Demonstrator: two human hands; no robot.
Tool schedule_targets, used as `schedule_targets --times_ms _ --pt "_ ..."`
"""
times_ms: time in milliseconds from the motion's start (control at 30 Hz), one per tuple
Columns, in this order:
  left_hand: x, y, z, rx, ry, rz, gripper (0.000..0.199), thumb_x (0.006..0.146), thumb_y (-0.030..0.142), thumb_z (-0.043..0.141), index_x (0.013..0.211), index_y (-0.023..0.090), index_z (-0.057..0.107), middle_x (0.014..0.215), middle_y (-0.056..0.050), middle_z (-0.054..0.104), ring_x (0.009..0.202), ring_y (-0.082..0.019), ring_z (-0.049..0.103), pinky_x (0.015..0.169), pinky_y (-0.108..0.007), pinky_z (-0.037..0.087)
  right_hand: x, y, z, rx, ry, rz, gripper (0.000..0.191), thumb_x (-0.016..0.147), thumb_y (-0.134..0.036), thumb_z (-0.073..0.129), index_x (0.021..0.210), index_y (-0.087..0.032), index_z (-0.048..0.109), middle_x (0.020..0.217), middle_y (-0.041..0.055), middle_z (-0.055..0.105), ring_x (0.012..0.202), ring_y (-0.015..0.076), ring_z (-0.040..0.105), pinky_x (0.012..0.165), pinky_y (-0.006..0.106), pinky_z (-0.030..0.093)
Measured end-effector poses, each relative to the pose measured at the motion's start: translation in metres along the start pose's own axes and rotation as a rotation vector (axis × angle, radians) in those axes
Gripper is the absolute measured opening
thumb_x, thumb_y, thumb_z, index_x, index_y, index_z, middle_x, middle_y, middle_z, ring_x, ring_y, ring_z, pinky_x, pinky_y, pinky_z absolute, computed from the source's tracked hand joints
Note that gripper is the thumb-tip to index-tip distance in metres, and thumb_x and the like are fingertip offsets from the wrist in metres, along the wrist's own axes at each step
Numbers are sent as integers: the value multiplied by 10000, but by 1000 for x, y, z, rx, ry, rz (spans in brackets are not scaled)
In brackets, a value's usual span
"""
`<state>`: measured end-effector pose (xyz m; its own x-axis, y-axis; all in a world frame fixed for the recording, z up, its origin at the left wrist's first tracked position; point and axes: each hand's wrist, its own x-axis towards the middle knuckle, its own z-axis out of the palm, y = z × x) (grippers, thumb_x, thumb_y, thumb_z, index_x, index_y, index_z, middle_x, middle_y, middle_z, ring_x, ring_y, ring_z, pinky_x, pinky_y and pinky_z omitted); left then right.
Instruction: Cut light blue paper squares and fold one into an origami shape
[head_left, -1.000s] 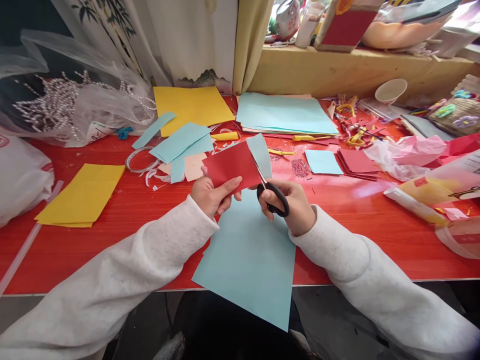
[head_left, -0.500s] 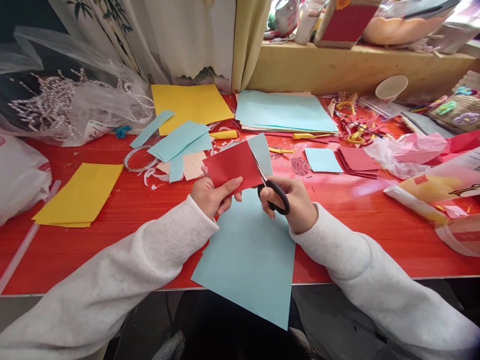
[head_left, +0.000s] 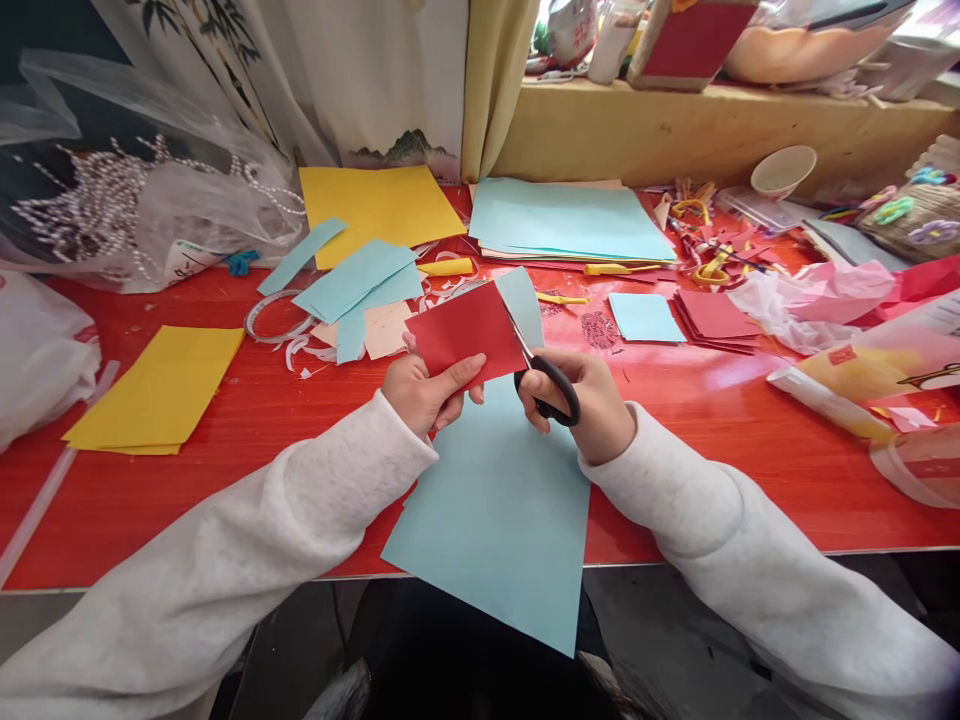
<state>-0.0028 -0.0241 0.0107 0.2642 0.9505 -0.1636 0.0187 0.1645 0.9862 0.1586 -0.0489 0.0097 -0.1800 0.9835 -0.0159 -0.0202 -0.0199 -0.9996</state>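
My left hand [head_left: 431, 390] pinches a red paper rectangle [head_left: 465, 332] between thumb and fingers, with a light blue piece of paper [head_left: 523, 300] behind it that sticks out on the right. Black-handled scissors [head_left: 559, 390] are in my right hand [head_left: 589, 400], fingers through the loops. Their blades lie along the red paper's right edge, over the blue piece. Below both hands a large light blue sheet [head_left: 495, 530] hangs partly over the table's front edge.
Yellow paper [head_left: 157, 390] lies left on the red table [head_left: 300, 500]. Behind are blue offcuts [head_left: 360, 285], a tape roll [head_left: 274, 318] and a blue sheet stack [head_left: 570, 220]. Small blue squares [head_left: 646, 317] and red squares [head_left: 716, 320] sit right, near crumpled pink tissue [head_left: 817, 300].
Hardly anything differs. Both hands, the red paper and the scissors keep almost the same position; the whole view has shifted very slightly.
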Motion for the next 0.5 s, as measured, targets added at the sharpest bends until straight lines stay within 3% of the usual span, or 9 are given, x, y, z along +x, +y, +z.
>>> schedule_targets --times_ms 500 --pt "-1 -1 1 37 -15 -14 405 682 414 605 394 153 493 313 32 425 269 -30 274 353 -229 248 0 1 -1 22 -20 -53 322 693 -454 620 639 -151 529 447 -50 431 346 59 409 383 228 326"
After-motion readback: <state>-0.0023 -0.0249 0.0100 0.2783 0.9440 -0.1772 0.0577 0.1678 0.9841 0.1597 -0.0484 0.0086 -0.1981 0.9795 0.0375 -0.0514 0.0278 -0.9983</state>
